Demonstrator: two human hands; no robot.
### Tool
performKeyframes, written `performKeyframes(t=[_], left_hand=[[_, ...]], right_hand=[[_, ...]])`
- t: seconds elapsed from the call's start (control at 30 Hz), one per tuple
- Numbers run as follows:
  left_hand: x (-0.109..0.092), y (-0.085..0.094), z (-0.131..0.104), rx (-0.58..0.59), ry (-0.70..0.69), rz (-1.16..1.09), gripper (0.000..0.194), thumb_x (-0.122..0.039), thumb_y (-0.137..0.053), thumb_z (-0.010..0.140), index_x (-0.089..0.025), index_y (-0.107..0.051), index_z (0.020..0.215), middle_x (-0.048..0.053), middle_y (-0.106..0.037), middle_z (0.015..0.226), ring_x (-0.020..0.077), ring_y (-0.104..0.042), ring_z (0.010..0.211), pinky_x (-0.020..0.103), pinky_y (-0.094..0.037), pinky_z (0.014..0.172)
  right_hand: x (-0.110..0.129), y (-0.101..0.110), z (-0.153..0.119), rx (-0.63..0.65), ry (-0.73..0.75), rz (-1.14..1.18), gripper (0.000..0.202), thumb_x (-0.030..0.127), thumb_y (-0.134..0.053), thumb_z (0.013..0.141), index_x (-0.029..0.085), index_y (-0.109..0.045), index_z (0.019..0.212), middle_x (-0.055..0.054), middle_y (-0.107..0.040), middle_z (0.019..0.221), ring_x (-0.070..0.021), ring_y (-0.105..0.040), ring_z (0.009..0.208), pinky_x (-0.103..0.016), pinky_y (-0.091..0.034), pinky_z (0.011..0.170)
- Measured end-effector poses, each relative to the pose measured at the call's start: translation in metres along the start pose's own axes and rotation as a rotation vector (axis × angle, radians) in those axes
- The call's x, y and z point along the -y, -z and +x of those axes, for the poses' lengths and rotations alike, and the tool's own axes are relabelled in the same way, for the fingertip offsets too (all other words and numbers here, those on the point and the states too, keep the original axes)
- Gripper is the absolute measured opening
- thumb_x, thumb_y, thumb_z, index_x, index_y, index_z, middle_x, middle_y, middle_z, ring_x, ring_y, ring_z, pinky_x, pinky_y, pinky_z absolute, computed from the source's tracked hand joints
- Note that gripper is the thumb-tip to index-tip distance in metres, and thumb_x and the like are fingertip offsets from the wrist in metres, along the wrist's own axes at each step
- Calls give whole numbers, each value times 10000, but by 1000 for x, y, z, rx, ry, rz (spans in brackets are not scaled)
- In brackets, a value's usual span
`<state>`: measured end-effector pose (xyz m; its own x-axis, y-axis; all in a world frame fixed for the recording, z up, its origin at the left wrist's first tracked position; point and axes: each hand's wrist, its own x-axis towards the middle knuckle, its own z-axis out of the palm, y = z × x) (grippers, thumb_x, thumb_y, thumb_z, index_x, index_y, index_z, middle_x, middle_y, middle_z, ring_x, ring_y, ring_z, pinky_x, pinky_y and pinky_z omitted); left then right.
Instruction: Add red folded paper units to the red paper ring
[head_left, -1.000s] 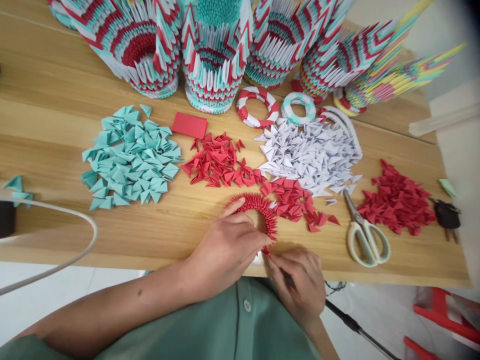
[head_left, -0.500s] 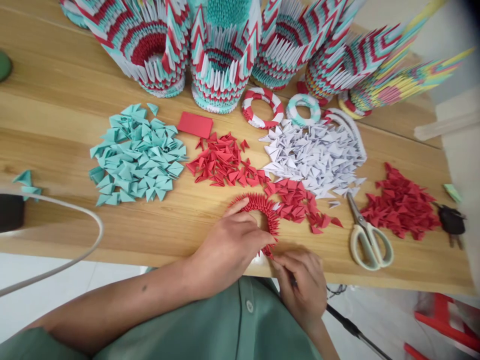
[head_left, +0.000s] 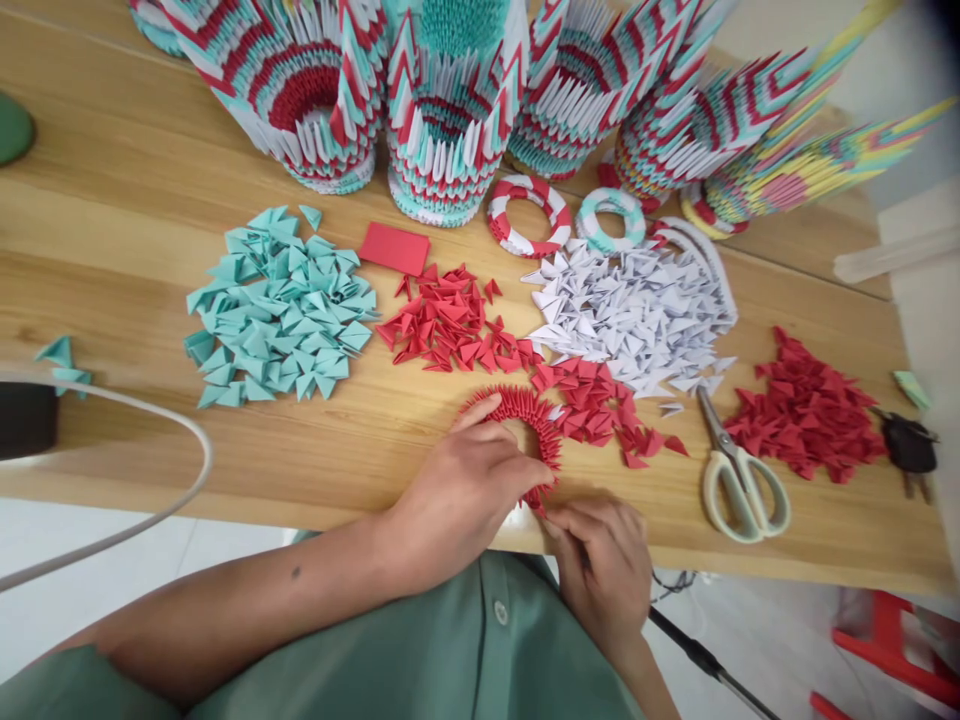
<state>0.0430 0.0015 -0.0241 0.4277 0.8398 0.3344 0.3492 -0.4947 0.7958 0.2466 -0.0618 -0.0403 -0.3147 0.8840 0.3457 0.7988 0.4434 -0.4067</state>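
A ring of folded red paper pieces [head_left: 541, 428] lies at the front edge of the table, part of it under my left hand [head_left: 465, 482]. That hand is closed on the ring, fingers over its far left side and thumb on its near right side. My right hand [head_left: 604, 555] is closed beside the ring's near end, its thumb and forefinger pinched at a red paper piece [head_left: 538, 505] there. Loose red triangles [head_left: 592, 400] lie just beyond the ring, joined to another red pile [head_left: 450, 325]. White triangles [head_left: 637, 310] are heaped behind them.
Turquoise triangles [head_left: 281, 310] are piled at left, near a cable [head_left: 199, 440]. Scissors [head_left: 739, 480] and more red triangles [head_left: 810, 410] lie right. Folded-paper baskets [head_left: 450, 150] stand along the back, with two small paper rings [head_left: 530, 242] before them.
The view has shifted slightly, so everything sits a little further right. Both hands keep nearly the same hold on the ring.
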Motion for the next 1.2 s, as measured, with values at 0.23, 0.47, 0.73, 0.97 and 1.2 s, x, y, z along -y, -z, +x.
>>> performKeyframes(t=[0.23,0.47,0.73,0.97,1.2], left_hand=[[-1,-2,2,-42,15,-21,165,-102,-533,939,-144,-692,917,13,-644,752,138,-606,771,409,-371,1101],[-2,-4,1,-43,41,-3,172,-97,-526,939,-161,-683,907,0,-646,761,135,-611,769,419,-374,1102],[0,-5,1,-32,24,7,134,-97,-571,917,-148,-690,884,7,-663,746,132,-618,747,423,-368,1118],[1,-2,1,15,10,13,168,-129,-556,944,-159,-698,858,6,-680,744,130,-632,750,443,-375,1120],[1,0,0,23,-8,11,151,-128,-580,935,-158,-693,839,5,-688,734,138,-639,748,472,-398,1091]], right_hand=[[1,1,2,1,4,11,60,157,-586,946,198,-600,905,-13,-609,790,-161,-549,757,-333,-382,743],[1,1,4,-6,11,12,66,160,-591,944,200,-602,892,-12,-618,784,-161,-561,760,-334,-389,748],[5,0,8,-48,17,28,103,151,-693,871,200,-612,830,12,-615,689,-145,-560,682,-322,-387,727],[10,-1,14,-63,12,19,121,140,-681,870,207,-606,803,22,-639,686,-134,-574,665,-318,-406,748],[13,-2,14,-58,-9,17,116,147,-663,887,211,-597,816,20,-650,692,-144,-547,672,-326,-379,741]])
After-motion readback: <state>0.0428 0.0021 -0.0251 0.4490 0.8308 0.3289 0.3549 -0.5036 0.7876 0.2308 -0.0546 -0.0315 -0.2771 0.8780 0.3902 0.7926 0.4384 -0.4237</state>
